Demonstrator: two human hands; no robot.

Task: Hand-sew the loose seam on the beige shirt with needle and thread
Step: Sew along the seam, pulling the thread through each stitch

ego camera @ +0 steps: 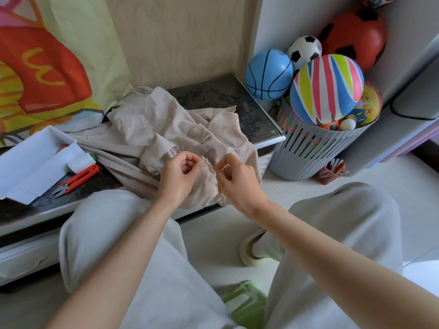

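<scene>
**Frayed seam held between both hands**

The beige shirt (147, 129) is spread, crumpled, over a low dark table (225, 96), and its near edge is draped over the front. The frayed seam (204, 160) is pinched between the curled thumb and fingers of the left hand (180, 176). Just beside it, a fine strand, seemingly the thread (212, 166), is gripped by the fingertips of the right hand (237, 181); a needle cannot be made out. Orange snips (78, 178) are laid left of the shirt, next to a white box (31, 162). A slatted basket (316, 148) of balls is seen to the right.
</scene>
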